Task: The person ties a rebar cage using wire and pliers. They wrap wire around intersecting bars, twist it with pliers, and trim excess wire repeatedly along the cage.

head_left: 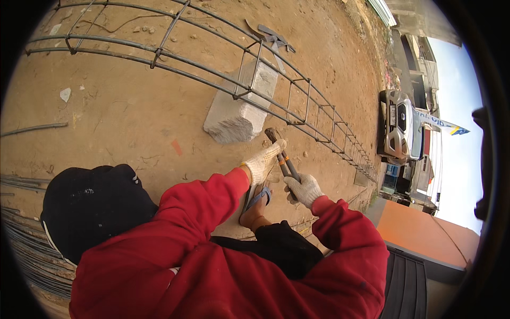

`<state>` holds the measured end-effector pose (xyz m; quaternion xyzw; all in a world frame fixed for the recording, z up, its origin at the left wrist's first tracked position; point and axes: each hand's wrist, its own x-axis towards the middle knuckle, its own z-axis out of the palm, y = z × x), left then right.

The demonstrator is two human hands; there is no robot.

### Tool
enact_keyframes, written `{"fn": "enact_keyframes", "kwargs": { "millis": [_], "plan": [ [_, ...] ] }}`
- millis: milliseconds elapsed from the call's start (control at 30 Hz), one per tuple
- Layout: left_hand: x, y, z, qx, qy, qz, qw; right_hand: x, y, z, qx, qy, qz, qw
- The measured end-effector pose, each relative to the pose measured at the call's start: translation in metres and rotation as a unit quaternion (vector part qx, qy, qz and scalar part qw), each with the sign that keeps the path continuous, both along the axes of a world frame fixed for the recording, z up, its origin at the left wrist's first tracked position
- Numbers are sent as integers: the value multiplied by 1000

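My left hand (264,160), in a pale knit work glove, is at the upper part of a long-handled metal tool (283,159), just below its dark head, with the fingertips lying over it. The tool has two dark handles with orange bands. My right hand (304,190), gloved alike, grips the handles lower down. Beyond the tool head lies a rough grey concrete block (235,115). A long cage of steel reinforcing bars with square stirrups (223,75) runs over the block. Beside it on the ground lie dark, flat strips (275,38).
A foot in a blue-strapped flip-flop (259,199) is below my hands. Many loose steel bars (36,255) lie at the lower left, one short bar (36,129) above them. A large dark cloth shape (95,211) fills the left. A parked car (400,123) stands at the right.
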<state>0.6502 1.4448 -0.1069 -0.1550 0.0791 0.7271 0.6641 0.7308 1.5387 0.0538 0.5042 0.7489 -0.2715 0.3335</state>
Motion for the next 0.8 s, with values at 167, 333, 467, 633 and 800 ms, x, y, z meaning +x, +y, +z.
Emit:
{"fn": "enact_keyframes", "kwargs": {
  "millis": [167, 333, 467, 633, 800],
  "plan": [
    [-1, -1, -23, -115, 148, -45, 981, 29, 51, -79, 129, 147, 255, 947],
    [-10, -15, -23, -252, 354, -25, 900, 39, 95, -131, 130, 183, 400, 889],
    [-16, -15, -15, -276, 366, -39, 888, 19, 133, -145, 118, 402, 312, 853],
    [-17, 6, 18, -272, 468, -68, 838, -14, 174, -132, 53, 539, 468, 698],
    [-15, 3, 58, -305, 573, -93, 755, -36, 162, -114, -106, 477, 583, 649]
  ]
}}
